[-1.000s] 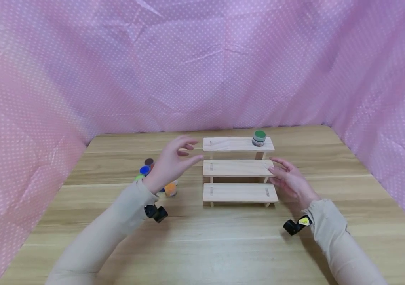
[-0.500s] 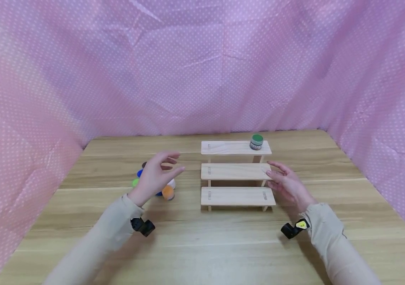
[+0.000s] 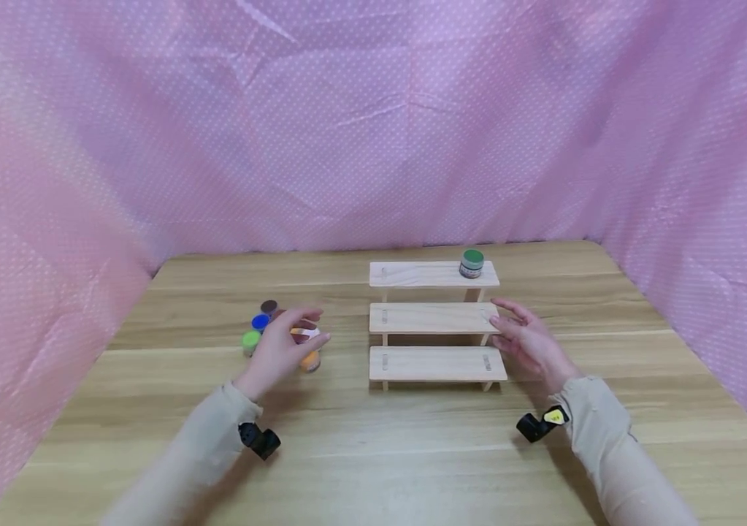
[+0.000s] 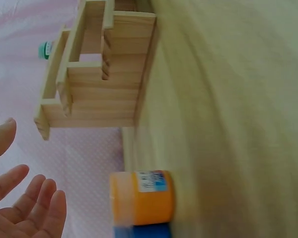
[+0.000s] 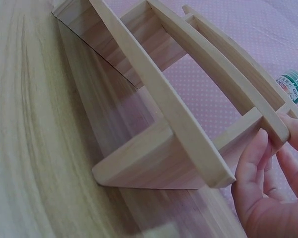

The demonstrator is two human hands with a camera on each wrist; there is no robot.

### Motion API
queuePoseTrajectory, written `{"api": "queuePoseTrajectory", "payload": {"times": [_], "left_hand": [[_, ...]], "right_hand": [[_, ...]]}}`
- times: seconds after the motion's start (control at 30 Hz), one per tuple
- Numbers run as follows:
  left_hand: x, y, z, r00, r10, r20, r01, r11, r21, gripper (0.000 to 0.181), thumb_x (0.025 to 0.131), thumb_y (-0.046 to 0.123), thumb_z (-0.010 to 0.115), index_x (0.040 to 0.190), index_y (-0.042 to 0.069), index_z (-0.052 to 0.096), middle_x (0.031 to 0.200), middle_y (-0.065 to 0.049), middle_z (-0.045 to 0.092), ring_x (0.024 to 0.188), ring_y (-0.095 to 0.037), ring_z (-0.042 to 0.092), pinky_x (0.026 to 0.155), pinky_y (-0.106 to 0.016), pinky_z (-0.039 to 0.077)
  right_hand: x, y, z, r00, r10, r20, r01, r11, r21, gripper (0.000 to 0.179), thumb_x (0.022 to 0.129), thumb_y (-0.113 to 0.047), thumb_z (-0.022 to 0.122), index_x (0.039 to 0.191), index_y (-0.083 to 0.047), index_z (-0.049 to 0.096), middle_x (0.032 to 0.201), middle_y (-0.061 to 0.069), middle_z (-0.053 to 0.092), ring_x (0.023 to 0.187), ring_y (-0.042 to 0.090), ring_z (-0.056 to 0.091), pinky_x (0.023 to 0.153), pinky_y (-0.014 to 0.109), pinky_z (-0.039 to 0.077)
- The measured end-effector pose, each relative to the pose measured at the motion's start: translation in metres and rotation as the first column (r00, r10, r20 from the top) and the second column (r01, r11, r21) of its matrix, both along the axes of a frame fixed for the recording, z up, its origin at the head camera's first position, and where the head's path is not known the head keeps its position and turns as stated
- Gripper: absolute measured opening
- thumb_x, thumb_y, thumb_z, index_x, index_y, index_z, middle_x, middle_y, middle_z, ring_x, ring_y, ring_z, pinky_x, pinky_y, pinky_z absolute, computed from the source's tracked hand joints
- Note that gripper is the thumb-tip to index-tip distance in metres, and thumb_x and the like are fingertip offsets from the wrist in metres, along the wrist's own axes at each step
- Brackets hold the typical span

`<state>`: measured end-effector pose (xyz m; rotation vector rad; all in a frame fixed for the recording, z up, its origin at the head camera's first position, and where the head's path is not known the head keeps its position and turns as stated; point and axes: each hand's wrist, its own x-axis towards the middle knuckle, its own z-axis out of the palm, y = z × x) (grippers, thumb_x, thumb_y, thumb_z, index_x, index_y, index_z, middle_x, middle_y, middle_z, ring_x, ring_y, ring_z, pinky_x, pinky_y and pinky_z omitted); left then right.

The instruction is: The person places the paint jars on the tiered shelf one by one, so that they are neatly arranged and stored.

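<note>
My left hand [image 3: 277,349] hovers over a cluster of small paint jars, thumb and fingers apart with nothing between them. Around it show a brown-lidded jar [image 3: 269,307], a blue-lidded jar [image 3: 260,322], a lime-green jar [image 3: 251,341] and an orange jar [image 4: 144,198]; the hand partly hides others. A three-tier wooden display stand [image 3: 428,318] is at the centre. My right hand [image 3: 531,343] pinches the right end of its middle tier, thumb on top, as the right wrist view shows. One green paint jar [image 3: 471,264] stands on the top tier, toward the right.
The wooden table [image 3: 373,446] reaches back to a pink dotted curtain [image 3: 373,131], which also hangs along both sides. In the left wrist view, a blue jar [image 4: 144,231] sits right beside the orange one.
My left hand has moved left and nearer to me, from beside the stand's top tiers to above the paint jars. The right hand keeps its hold on the stand.
</note>
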<state>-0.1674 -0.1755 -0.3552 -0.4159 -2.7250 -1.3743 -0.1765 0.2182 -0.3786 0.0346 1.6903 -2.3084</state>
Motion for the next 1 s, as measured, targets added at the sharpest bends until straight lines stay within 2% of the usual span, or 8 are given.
{"api": "queuePoseTrajectory", "payload": {"times": [0.2, 0.53, 0.8, 1.0], "left_hand": [[0.003, -0.004, -0.009, 0.999, 0.022, 0.028, -0.022, 1.0, 0.005, 0.043, 0.084, 0.018, 0.069, 0.122, 0.003, 0.056, 0.113, -0.014, 0.061, 0.101, -0.025, 0.06, 0.086, -0.04, 0.053], [0.007, -0.011, -0.02, 0.999, 0.047, 0.019, -0.046, 0.999, -0.022, 0.041, 0.083, 0.016, 0.07, 0.118, 0.001, 0.058, 0.109, -0.013, 0.063, 0.101, -0.026, 0.059, 0.087, -0.043, 0.052], [0.01, -0.015, -0.026, 0.996, 0.054, 0.076, -0.048, 0.996, -0.074, 0.038, 0.083, 0.017, 0.07, 0.117, 0.003, 0.059, 0.113, -0.013, 0.063, 0.106, -0.027, 0.059, 0.091, -0.043, 0.051], [0.011, -0.017, -0.024, 0.995, 0.047, 0.084, -0.039, 0.994, -0.103, 0.039, 0.083, 0.019, 0.07, 0.116, 0.001, 0.059, 0.116, -0.015, 0.062, 0.108, -0.028, 0.058, 0.091, -0.043, 0.051]], "right_hand": [[0.001, 0.002, 0.001, 1.0, -0.004, 0.002, 0.004, 0.998, -0.056, 0.028, 0.092, -0.005, 0.053, 0.113, -0.023, 0.051, 0.09, -0.006, 0.062, 0.075, 0.004, 0.061, 0.068, 0.016, 0.054], [0.001, 0.002, -0.002, 1.0, 0.003, 0.011, -0.003, 1.0, -0.024, 0.033, 0.092, -0.007, 0.054, 0.122, -0.02, 0.045, 0.092, -0.007, 0.062, 0.075, 0.003, 0.061, 0.069, 0.015, 0.053], [0.001, 0.0, -0.002, 1.0, -0.014, 0.018, 0.014, 1.0, -0.013, 0.034, 0.092, -0.008, 0.056, 0.122, -0.021, 0.046, 0.089, -0.008, 0.061, 0.072, 0.002, 0.06, 0.068, 0.014, 0.053], [0.002, 0.0, 0.0, 0.999, -0.021, 0.031, 0.021, 1.0, 0.007, 0.049, 0.091, -0.009, 0.057, 0.135, -0.015, 0.036, 0.09, -0.008, 0.06, 0.072, 0.001, 0.059, 0.069, 0.014, 0.053]]}}
